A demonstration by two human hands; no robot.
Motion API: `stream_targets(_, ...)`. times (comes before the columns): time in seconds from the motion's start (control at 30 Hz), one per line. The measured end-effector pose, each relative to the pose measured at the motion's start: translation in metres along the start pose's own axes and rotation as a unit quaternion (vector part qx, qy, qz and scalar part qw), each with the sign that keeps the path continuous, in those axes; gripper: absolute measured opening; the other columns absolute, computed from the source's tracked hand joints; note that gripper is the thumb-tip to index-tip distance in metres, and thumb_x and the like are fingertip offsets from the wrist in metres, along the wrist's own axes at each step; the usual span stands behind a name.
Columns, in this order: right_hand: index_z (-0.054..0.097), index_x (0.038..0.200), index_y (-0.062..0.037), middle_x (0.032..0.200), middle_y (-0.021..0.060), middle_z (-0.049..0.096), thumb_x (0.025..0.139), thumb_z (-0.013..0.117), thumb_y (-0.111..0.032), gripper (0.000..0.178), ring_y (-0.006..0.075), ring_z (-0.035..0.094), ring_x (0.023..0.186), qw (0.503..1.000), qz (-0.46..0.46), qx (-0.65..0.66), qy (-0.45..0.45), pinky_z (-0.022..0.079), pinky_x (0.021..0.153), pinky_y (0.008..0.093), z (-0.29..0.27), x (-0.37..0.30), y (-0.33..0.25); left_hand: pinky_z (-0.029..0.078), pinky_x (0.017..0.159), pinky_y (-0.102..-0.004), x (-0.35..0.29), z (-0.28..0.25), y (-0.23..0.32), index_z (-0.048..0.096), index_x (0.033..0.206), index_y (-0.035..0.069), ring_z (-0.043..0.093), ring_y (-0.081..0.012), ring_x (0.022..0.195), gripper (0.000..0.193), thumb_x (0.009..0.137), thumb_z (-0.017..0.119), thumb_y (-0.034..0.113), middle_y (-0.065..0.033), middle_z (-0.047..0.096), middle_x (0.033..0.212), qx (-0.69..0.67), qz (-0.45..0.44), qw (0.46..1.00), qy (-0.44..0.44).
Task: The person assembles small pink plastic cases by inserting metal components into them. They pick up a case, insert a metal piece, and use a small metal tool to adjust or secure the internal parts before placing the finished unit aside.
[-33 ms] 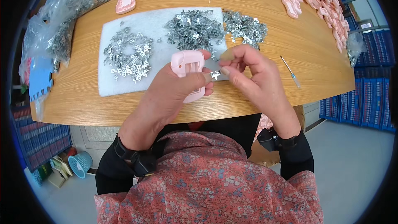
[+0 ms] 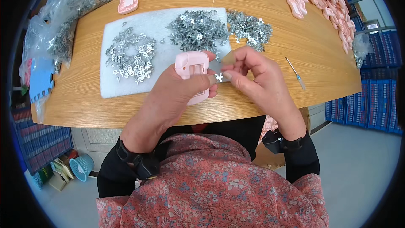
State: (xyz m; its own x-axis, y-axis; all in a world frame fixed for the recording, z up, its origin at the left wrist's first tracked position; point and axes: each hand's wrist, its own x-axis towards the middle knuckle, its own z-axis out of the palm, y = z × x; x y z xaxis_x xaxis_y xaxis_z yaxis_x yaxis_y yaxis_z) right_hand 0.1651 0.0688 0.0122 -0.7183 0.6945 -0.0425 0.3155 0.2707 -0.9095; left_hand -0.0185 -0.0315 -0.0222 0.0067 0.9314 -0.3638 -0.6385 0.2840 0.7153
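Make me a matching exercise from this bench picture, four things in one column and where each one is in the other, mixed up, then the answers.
Things:
1. pink plastic case
2. small metal clip
3. screwdriver
4. clear bag of metal parts

Places:
A. far left edge of the wooden table
B. lying alone on bare wood, right of the right hand
C. held in the left hand
D. pinched between the fingertips of both hands

Pairs: 1-C, 2-D, 3-B, 4-A

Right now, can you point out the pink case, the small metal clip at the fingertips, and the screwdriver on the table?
pink case (image 2: 192, 65), head view, upper face by the window
metal clip (image 2: 218, 77), head view, its middle
screwdriver (image 2: 295, 73), head view, mid-shaft
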Motion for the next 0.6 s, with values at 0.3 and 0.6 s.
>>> stream_targets(0.3, 0.062, 0.1, -0.002, 0.083, 0.0047, 0.063, 0.087, 0.069, -0.003, 0.014, 0.0127, 0.063, 0.079, 0.993, 0.032, -0.071, 0.095, 0.051, 0.071, 0.0272, -0.01, 0.0, 0.029, 0.055, 0.074, -0.0291, -0.017, -0.004, 0.001, 0.054, 0.129, -0.001, 0.065, -0.0143, 0.079, 0.044, 0.089, 0.068, 0.009, -0.006, 0.064, 0.092, 0.062, -0.032, 0.998, 0.002)
stream_targets(0.6, 0.063, 0.094, -0.0032, 0.083, 0.012, 0.064, 0.082, 0.072, -0.004, 0.015, 0.0249, 0.064, 0.075, 0.939, -0.038, -0.32, 0.125, 0.052, 0.066, 0.0357, -0.011, 0.013, 0.024, 0.052, 0.071, -0.0253, -0.044, -0.022, 0.006, 0.058, 0.126, 0.003, 0.064, -0.0103, 0.078, 0.036, 0.092, 0.068, 0.013, -0.0026, 0.065, 0.088, 0.09, -0.055, 0.994, -0.03)
